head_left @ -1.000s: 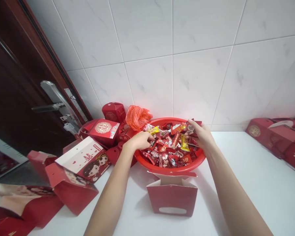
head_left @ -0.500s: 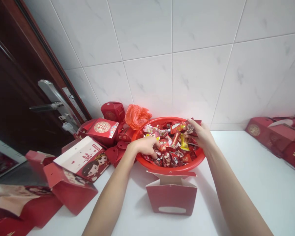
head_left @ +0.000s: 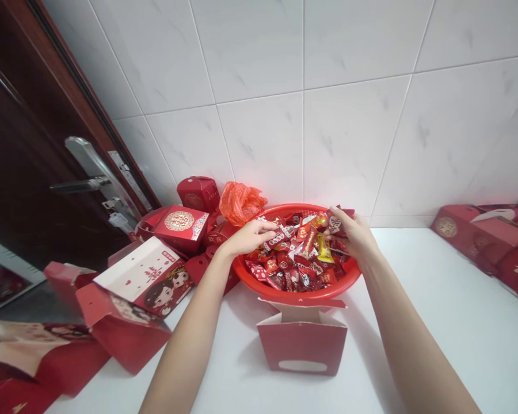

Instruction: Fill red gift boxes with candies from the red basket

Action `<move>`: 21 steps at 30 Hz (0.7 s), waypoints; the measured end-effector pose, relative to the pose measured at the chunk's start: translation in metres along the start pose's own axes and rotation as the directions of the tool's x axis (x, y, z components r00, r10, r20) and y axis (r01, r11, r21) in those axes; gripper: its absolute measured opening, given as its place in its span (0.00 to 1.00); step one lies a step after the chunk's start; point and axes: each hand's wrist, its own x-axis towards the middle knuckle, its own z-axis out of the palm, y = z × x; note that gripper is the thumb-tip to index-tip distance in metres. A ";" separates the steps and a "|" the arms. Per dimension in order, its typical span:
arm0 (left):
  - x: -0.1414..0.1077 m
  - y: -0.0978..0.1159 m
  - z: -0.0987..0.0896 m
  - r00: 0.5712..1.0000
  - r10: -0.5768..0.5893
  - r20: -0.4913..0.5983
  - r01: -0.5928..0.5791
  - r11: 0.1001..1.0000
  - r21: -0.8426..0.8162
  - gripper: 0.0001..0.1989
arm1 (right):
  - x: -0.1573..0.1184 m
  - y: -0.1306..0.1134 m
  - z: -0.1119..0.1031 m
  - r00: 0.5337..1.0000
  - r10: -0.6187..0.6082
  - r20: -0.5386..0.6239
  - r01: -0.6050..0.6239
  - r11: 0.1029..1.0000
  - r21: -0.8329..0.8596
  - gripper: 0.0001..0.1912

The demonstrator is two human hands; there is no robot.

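Note:
A red plastic basket [head_left: 294,295] full of wrapped candies [head_left: 300,259] stands against the wall. At its left side my left hand [head_left: 252,236] pinches a red-and-white wrapped candy [head_left: 278,237] just above the pile. My right hand [head_left: 350,233], at the basket's right rim, is closed on a dark red wrapped candy [head_left: 336,223]; its palm side is partly hidden, so I cannot tell if more lies in it. In front of the basket, a red paper box [head_left: 302,342] stands upright with its top flaps open.
Several red gift boxes [head_left: 179,227] crowd the left side, some open, reaching to the near left corner. A crumpled red plastic bag [head_left: 240,202] lies left of the basket. More red boxes [head_left: 487,241] lie at the far right. A dark door [head_left: 21,115] with a metal handle borders the left.
My left hand has come up from the near left part of the pile, moving back and left, and now holds a candy. My right hand has hardly moved.

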 end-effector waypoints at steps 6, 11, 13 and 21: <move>0.000 0.003 0.004 0.993 0.020 -0.118 0.002 0.982 0.187 0.14 | 0.001 0.001 0.000 1.000 -0.001 0.006 0.001 1.000 0.008 0.12; -0.009 0.021 0.004 0.998 0.064 -0.006 -0.058 0.940 0.335 0.11 | 0.002 0.001 -0.001 1.000 -0.002 0.008 0.002 1.000 -0.001 0.12; -0.013 0.026 0.005 0.977 -0.046 0.209 -0.023 0.949 0.316 0.13 | 0.003 0.001 -0.001 1.000 -0.008 0.014 0.008 1.000 0.002 0.12; -0.015 0.035 0.014 0.896 -0.304 0.323 0.069 0.815 0.575 0.32 | 0.002 0.001 -0.001 1.000 -0.007 0.011 0.007 1.000 0.012 0.13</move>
